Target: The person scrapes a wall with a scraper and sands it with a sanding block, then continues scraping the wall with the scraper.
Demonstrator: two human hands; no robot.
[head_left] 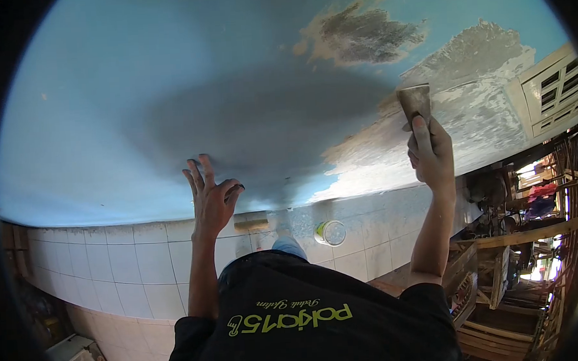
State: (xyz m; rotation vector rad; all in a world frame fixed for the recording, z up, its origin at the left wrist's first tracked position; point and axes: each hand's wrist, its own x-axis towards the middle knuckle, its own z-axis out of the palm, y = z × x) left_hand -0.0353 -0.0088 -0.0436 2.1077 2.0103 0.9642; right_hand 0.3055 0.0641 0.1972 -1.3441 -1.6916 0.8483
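My right hand [431, 150] grips a putty knife [415, 100] with its thumb along the tool. The broad blade lies against or close to the wall, at the edge of a rough grey-white scraped patch [473, 111]. My left hand [212, 200] is raised at the blue wall [106, 124], three fingers stretched up and their tips at or near the surface. Its thumb and index finger bend to the right; a dark spot shows at their tip, too small to make out. A second grey patch [373, 33] of bared plaster is higher on the wall.
A white tub [330, 233] with a green rim stands near the tiles [134, 258] below me. A vent frame [553, 91] is at the right of the wall. Wooden beams and planks [502, 329] crowd the lower right. A boxy object [81, 360] sits lower left.
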